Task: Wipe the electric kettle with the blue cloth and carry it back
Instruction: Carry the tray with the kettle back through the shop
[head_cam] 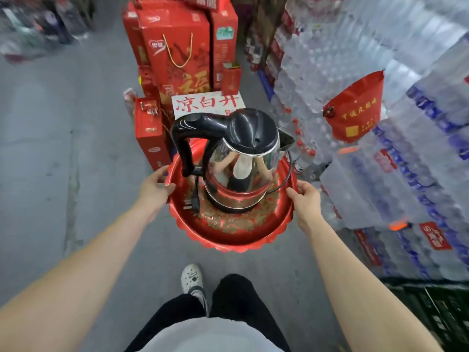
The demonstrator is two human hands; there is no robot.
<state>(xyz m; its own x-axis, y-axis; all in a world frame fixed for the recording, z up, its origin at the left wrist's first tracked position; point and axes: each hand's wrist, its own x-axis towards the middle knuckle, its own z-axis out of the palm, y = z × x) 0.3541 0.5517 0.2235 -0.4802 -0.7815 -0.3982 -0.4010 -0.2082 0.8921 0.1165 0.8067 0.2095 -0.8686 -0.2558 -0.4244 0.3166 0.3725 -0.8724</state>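
A shiny steel electric kettle (238, 171) with a black lid and black handle stands upright on a round red tray (228, 237). Its black cord and plug (194, 199) lie on the tray beside it. My left hand (156, 185) grips the tray's left rim. On the opposite rim my right hand (305, 199) holds on too, so the tray hangs in the air over the grey floor. No blue cloth is in view.
Red gift boxes (175, 54) are stacked straight ahead, with a white hand-lettered sign (206, 104) at their foot. Shrink-wrapped packs of water bottles (380, 97) wall the right side, a red bag (355, 107) hanging on them. Grey concrete floor (63, 148) lies to the left.
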